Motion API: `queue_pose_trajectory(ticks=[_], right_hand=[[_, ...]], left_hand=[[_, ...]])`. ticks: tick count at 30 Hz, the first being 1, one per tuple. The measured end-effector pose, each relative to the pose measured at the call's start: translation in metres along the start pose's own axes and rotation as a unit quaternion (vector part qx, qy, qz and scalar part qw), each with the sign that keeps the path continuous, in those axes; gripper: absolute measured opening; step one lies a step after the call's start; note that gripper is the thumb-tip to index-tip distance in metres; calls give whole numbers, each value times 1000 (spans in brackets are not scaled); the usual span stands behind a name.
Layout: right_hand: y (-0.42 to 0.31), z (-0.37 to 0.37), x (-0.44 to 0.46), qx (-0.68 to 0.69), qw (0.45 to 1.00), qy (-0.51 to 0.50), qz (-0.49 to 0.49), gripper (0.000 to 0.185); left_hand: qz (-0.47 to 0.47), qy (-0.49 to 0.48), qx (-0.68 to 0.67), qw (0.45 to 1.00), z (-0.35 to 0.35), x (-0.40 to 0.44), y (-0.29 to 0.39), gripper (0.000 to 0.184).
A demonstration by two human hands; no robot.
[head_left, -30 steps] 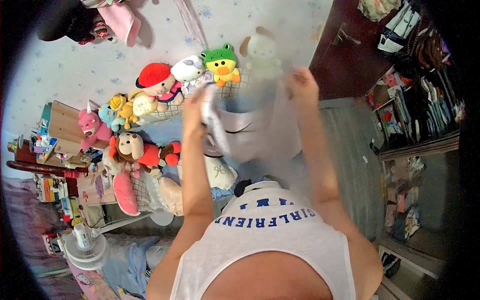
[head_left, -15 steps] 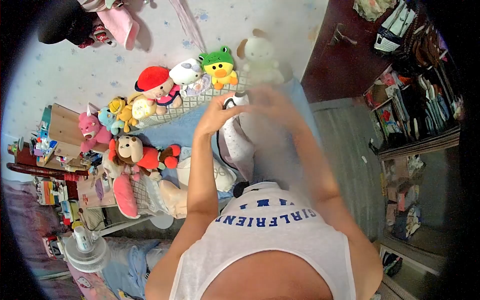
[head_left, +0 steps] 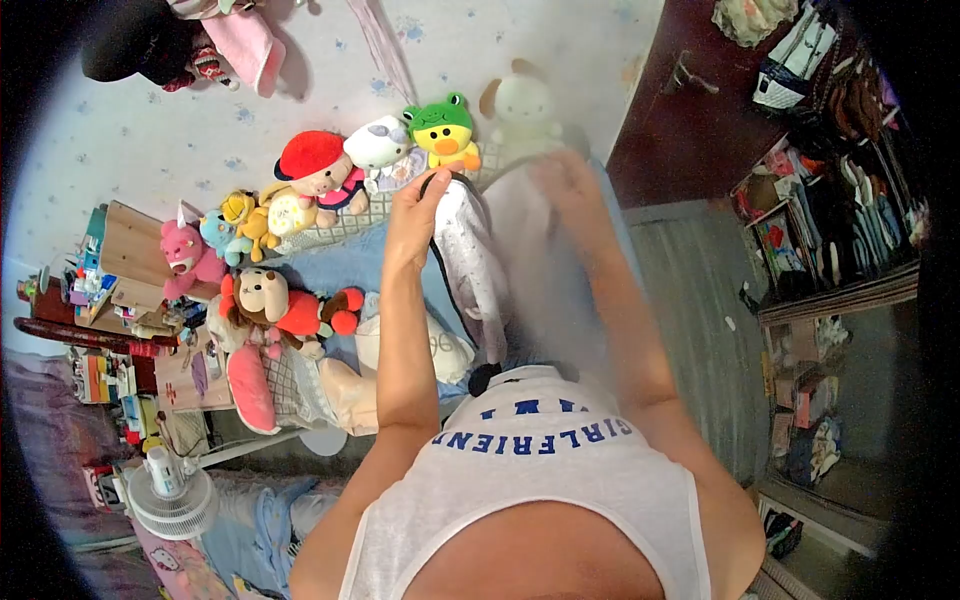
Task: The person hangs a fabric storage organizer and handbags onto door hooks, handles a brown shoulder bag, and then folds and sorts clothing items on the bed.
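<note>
A light grey-white cloth (head_left: 470,255) with a dark edge hangs between my two hands, its lower end close to my white top. My left hand (head_left: 418,210) pinches its upper left corner, thumb and fingers pressed together. On the other side my right hand (head_left: 568,185) is raised over the upper right part of the cloth; a hazy patch blurs its fingers and the fabric there. Behind the hands sit a frog-hooded yellow plush (head_left: 442,130) and a pale, hazy puppy plush (head_left: 525,108).
More plush toys, including a red-hatted pig (head_left: 318,170) and a monkey (head_left: 275,295), lie on the blue bed (head_left: 375,262). A white fan (head_left: 172,495) stands lower left. Grey floor (head_left: 690,310) and clothes shelves (head_left: 850,230) are at the right, beyond a dark red door (head_left: 665,120).
My hands came close together over the cloth, then my right hand moved away to the right. The cloth, spread wide at first and then gathered, now hangs partly opened out between them.
</note>
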State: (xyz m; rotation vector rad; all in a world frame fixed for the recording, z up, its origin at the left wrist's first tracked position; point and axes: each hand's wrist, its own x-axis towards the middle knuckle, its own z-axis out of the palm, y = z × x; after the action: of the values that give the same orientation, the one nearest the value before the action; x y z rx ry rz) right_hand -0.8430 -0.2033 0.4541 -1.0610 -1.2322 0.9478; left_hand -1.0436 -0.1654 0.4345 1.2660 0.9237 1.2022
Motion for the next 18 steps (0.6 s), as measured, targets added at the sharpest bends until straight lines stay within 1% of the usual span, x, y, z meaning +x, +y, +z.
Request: queue_pose_trajectory(ticks=[1,2,4,5,6,8,9,10,11,12,13,14,15,16,17,18], right_hand=[[-4,2,-2,83,996,-11,11,18],[-8,2,-2,83,996,-10,11,18],[-15,0,-3,200,962,-157,98,28],[-18,5,-6,235,949,-191,85,30],[-20,11,-7,214,948,-227,64,31],[-16,19,-8,186,955,-230,30,26],[-10,21,-6,186,955,-230,29,26],[-1,22,-2,119,975,-182,43,21],[-2,24,0,51,988,-133,56,17],[-5,24,1,52,988,-134,55,17],[-10,24,1,-66,992,-107,-2,15],[-14,26,1,-183,978,-78,-58,15],[-9,29,1,-207,965,-17,-161,18],[-9,28,2,-208,965,-19,-161,18],[-10,27,5,-180,970,-31,-160,20],[-10,27,6,-152,975,-44,-158,22]], left_hand=[[3,20,13,1000,1,0,2,27],[5,40,26,999,2,-1,4,27],[15,31,46,998,3,-5,12,27],[25,22,64,997,4,-5,15,26],[25,21,64,997,6,-5,14,26],[110,-56,80,989,9,-5,11,25],[84,-89,93,988,6,-8,10,22],[84,-89,93,988,8,-13,8,22],[35,-78,42,995,16,-19,18,19],[-15,-66,-9,998,21,-23,23,17],[-2,-111,93,989,13,-20,12,20],[-2,-111,93,989,12,-18,8,20],[28,-114,108,987,13,-17,5,22],[58,-116,123,984,13,-17,3,24],[45,-106,101,988,16,-20,16,23],[19,-86,47,995,15,-20,20,23]])
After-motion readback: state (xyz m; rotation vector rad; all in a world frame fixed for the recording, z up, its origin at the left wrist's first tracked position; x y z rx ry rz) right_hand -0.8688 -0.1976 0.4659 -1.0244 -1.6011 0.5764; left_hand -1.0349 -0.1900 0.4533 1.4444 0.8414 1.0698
